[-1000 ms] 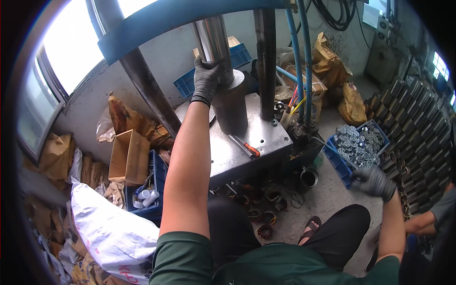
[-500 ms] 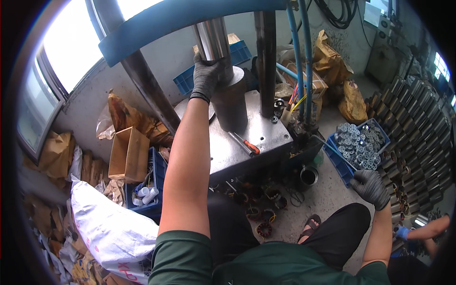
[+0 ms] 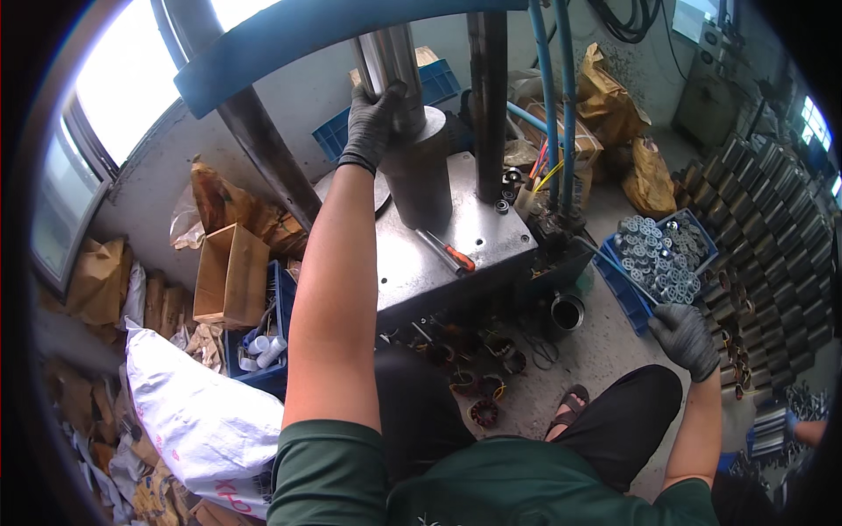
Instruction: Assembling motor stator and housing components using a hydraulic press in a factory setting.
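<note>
My left hand, in a dark grey glove, is closed around a metal cylinder between a shiny steel ram and a thick round steel block. The block stands upright on a metal press table. Down to the right, my gloved right hand is wrapped round the end of a long thin lever, which runs up toward the press. A screwdriver with an orange handle lies on the table beside a metal rod.
A blue crate of round grey metal parts stands at right, before stacked metal cylinders. Wound copper parts and a metal cup are on the floor. A wooden box and white sack are left. Another person's hand shows lower right.
The view has shifted slightly, and both my hands keep their holds. At lower right, the other person's hand has moved to the right, beside some shiny cylinders.
</note>
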Demonstrator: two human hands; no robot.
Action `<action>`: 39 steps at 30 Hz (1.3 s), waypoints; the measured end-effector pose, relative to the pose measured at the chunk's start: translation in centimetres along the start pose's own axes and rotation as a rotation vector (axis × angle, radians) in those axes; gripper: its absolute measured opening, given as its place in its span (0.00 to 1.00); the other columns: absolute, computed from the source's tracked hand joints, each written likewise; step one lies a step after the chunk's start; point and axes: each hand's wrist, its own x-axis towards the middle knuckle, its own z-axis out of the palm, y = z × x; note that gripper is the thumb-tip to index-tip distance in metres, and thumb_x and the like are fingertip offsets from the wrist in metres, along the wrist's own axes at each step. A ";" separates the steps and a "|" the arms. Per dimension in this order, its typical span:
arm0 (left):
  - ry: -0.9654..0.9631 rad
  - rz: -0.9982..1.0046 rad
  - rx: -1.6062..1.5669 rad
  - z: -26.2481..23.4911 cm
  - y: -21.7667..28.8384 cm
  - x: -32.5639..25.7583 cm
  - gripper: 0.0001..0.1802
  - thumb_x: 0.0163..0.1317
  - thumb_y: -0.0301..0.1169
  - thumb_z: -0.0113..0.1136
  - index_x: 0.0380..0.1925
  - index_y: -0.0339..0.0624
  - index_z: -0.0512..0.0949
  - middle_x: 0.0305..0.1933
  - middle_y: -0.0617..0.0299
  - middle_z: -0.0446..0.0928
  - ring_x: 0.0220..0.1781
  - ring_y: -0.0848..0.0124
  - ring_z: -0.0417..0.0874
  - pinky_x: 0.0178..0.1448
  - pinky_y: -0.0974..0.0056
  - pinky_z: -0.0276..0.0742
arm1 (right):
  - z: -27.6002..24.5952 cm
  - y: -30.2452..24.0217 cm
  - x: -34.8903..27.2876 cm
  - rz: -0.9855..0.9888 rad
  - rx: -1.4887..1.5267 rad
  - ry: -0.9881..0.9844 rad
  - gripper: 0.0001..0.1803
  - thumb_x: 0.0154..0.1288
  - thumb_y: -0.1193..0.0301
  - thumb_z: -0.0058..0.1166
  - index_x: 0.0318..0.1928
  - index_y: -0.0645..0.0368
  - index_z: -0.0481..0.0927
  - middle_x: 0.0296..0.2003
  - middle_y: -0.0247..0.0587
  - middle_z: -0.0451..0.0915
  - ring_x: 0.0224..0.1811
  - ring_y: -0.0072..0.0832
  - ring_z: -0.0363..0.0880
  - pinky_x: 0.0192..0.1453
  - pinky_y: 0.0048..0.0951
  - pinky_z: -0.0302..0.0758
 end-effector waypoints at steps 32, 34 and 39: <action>0.013 -0.045 0.106 0.6 0.3 0.1 0.45 0.51 0.49 0.83 0.61 0.34 0.70 0.51 0.51 0.83 0.52 0.62 0.85 0.58 0.58 0.81 | -7.7 -0.4 24.6 -0.054 -0.026 0.754 0.18 0.74 0.58 0.61 0.53 0.58 0.85 0.43 0.53 0.89 0.48 0.46 0.89 0.54 0.39 0.83; 0.007 -0.025 0.088 0.5 0.2 0.0 0.45 0.51 0.49 0.82 0.60 0.34 0.70 0.50 0.51 0.83 0.51 0.63 0.85 0.57 0.59 0.81 | -7.5 0.8 25.2 0.009 0.008 0.755 0.20 0.74 0.56 0.60 0.54 0.57 0.85 0.44 0.53 0.88 0.48 0.47 0.89 0.55 0.40 0.83; 0.039 -0.048 0.087 0.1 0.7 -0.8 0.44 0.50 0.46 0.83 0.58 0.33 0.70 0.49 0.50 0.83 0.48 0.64 0.85 0.53 0.60 0.83 | -5.9 -0.1 16.9 -0.082 -0.072 0.361 0.24 0.67 0.61 0.66 0.59 0.61 0.83 0.49 0.54 0.86 0.51 0.45 0.87 0.57 0.41 0.82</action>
